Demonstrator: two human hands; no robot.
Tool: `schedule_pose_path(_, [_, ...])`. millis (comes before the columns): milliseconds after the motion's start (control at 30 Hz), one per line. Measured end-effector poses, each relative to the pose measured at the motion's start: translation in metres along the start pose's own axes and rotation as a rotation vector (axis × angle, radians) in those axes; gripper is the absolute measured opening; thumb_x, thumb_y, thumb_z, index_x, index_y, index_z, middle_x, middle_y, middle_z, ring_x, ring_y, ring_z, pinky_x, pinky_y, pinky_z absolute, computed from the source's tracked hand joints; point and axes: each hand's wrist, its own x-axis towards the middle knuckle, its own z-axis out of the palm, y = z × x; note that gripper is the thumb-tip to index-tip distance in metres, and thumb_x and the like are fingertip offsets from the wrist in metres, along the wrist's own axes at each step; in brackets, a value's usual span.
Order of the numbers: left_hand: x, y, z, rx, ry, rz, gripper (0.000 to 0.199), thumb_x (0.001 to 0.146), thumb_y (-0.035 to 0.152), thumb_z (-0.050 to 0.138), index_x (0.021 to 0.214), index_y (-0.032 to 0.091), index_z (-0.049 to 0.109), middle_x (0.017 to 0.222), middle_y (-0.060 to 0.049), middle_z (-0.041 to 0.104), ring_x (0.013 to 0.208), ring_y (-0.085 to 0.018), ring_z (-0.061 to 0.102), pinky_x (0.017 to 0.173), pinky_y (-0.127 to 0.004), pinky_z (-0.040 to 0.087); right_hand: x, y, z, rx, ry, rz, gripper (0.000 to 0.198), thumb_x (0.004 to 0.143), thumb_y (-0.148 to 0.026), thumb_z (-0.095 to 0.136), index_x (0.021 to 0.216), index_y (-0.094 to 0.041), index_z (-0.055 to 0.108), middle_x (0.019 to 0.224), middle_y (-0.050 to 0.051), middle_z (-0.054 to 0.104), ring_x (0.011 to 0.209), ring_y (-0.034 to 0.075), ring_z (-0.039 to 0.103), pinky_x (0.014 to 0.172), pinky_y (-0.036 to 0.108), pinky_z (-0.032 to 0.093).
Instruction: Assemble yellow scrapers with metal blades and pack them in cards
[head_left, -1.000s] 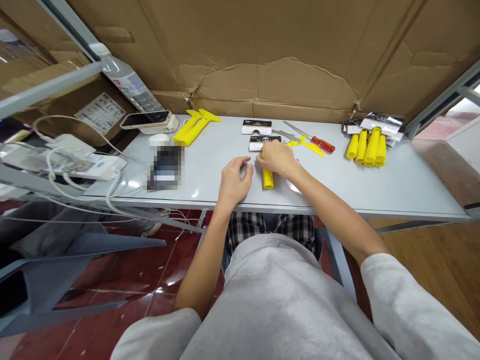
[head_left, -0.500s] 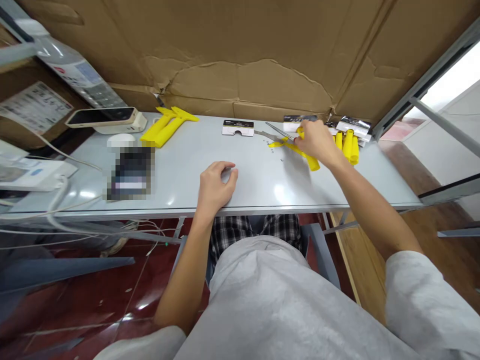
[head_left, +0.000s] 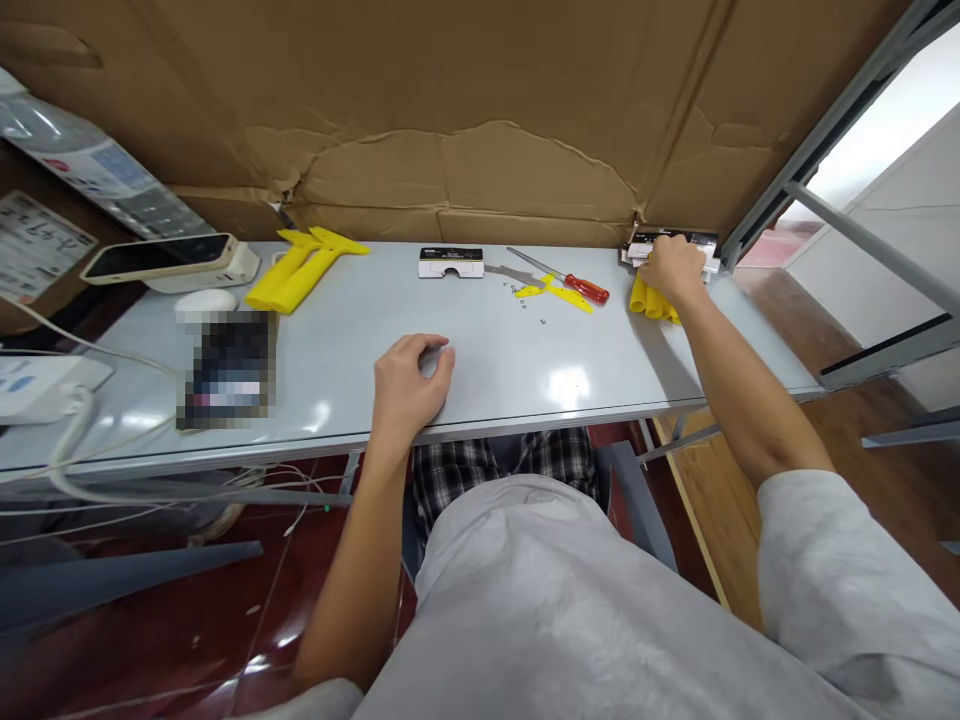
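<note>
My left hand [head_left: 412,388] rests on the table near its front edge, loosely curled, with a gap between thumb and forefinger and nothing in it. At the right end of the table my right hand [head_left: 673,268] is closed over a yellow tube-shaped handle with a printed card. Its fingertips are partly hidden. More yellow handles [head_left: 654,302] lie bunched under that hand, with black-and-white cards [head_left: 703,245] behind them. Left of it lie a red-handled screwdriver [head_left: 587,289] and a yellow-handled tool with a grey blade [head_left: 564,292].
Small metal bits [head_left: 523,304] lie near the blade. A black-and-white card [head_left: 451,264] stands at mid-table. To the left are two yellow handles [head_left: 296,275], a blurred phone [head_left: 229,370], a white-edged device [head_left: 169,262], a bottle [head_left: 112,165] and cables. Cardboard [head_left: 480,110] walls the back.
My right hand has carried the carded yellow handle rightward to the bunch, uncovering the red screwdriver. My left hand stays in place on the table. The view has shifted slightly.
</note>
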Motion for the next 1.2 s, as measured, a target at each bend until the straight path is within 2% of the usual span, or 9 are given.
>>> schedule_pose_path(267, [0.0,0.002,-0.002,-0.007,-0.004,-0.003,0.023,0.096,0.037,0.061,0.101,0.021,0.076,0.11,-0.012,0.082,0.106,-0.03,0.077,0.102,-0.046,0.06,-0.005,0.004,0.001,0.024,-0.019,-0.013,0.051,0.101,-0.028,0.06,0.144,-0.001,0.063,0.142,0.033,0.055,0.136,0.037,0.055,0.115,0.054,0.043])
schedule_pose_path(367, [0.0,0.002,-0.001,-0.004,-0.002,0.0,0.024,0.096,0.036,0.06,0.102,0.02,0.077,0.11,-0.012,0.082,0.105,-0.029,0.077,0.102,-0.045,0.06,-0.016,-0.001,-0.001,0.049,0.041,-0.052,0.051,0.103,-0.033,0.054,0.144,-0.003,0.062,0.143,0.031,0.055,0.137,0.039,0.052,0.115,0.058,0.042])
schedule_pose_path(500, [0.003,0.004,-0.001,0.056,-0.063,0.01,0.026,0.098,0.036,0.058,0.108,0.02,0.077,0.116,-0.012,0.082,0.112,-0.031,0.076,0.107,-0.046,0.057,-0.032,-0.024,-0.003,0.175,0.189,-0.291,0.059,0.104,-0.045,0.051,0.145,-0.004,0.062,0.142,0.03,0.055,0.141,0.045,0.047,0.118,0.064,0.041])
schedule_pose_path(600, [0.014,0.005,-0.005,0.21,-0.19,0.057,0.028,0.099,0.036,0.059,0.113,0.02,0.077,0.12,-0.014,0.081,0.121,-0.035,0.071,0.113,-0.05,0.053,-0.037,-0.052,0.004,0.296,0.192,-0.554,0.065,0.104,-0.052,0.049,0.149,-0.009,0.064,0.145,0.025,0.058,0.143,0.041,0.049,0.127,0.059,0.04])
schedule_pose_path(667, [0.031,0.005,-0.007,0.288,-0.272,0.048,0.03,0.1,0.036,0.058,0.117,0.021,0.077,0.118,-0.013,0.081,0.119,-0.036,0.071,0.109,-0.051,0.053,-0.037,-0.071,0.013,0.357,0.165,-0.69,0.068,0.106,-0.055,0.044,0.155,-0.012,0.061,0.152,0.021,0.057,0.145,0.037,0.049,0.132,0.055,0.039])
schedule_pose_path(767, [0.069,-0.001,-0.007,0.324,-0.284,-0.005,0.033,0.1,0.036,0.057,0.122,0.021,0.077,0.122,-0.013,0.08,0.115,-0.035,0.072,0.103,-0.05,0.054,-0.034,-0.094,0.029,0.402,0.138,-0.761,0.068,0.107,-0.053,0.039,0.159,-0.013,0.059,0.159,0.017,0.055,0.148,0.034,0.049,0.133,0.053,0.039])
schedule_pose_path(1000, [0.163,-0.056,0.013,0.27,-0.132,-0.007,0.039,0.105,0.041,0.058,0.134,0.019,0.071,0.137,-0.012,0.072,0.123,-0.027,0.064,0.113,-0.048,0.047,-0.029,-0.096,0.045,0.425,0.157,-0.695,0.059,0.106,-0.052,0.039,0.142,-0.017,0.071,0.147,0.016,0.063,0.14,0.036,0.053,0.127,0.056,0.043])
schedule_pose_path(1067, [0.172,-0.08,0.02,0.2,-0.06,-0.064,0.042,0.104,0.046,0.059,0.139,0.024,0.068,0.141,-0.011,0.07,0.124,-0.027,0.065,0.117,-0.045,0.047,-0.029,-0.091,0.043,0.428,0.166,-0.668,0.059,0.106,-0.054,0.039,0.136,-0.017,0.075,0.141,0.017,0.066,0.137,0.036,0.054,0.125,0.055,0.044])
schedule_pose_path(1200, [0.172,-0.114,0.025,0.132,-0.057,-0.156,0.046,0.099,0.044,0.062,0.137,0.021,0.067,0.132,-0.014,0.073,0.12,-0.029,0.069,0.116,-0.044,0.049,-0.034,-0.084,0.034,0.402,0.101,-0.615,0.056,0.103,-0.056,0.044,0.118,-0.016,0.08,0.121,0.02,0.071,0.123,0.035,0.062,0.115,0.053,0.048])
